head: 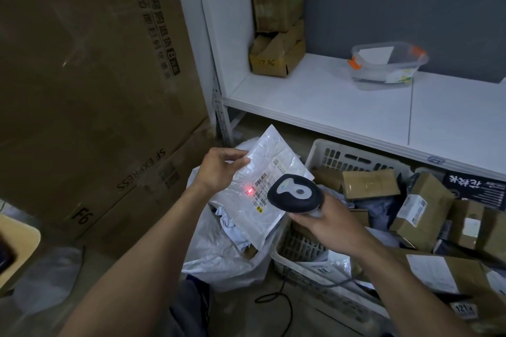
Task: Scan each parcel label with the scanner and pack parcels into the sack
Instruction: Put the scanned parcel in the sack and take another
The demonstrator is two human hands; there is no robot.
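Observation:
My left hand pinches the upper left edge of a flat white bubble-mailer parcel and holds it above the open white sack. The parcel's printed label faces up. My right hand grips a black and grey handheld scanner just right of the parcel. A red scan dot glows on the parcel at the left edge of the label. A white slotted crate on the right holds several cardboard and bagged parcels.
Large stacked cardboard boxes rise on the left. A white shelf runs across the back with small brown boxes and a clear plastic tub. The scanner's black cable trails on the floor. A wooden tabletop corner shows at far left.

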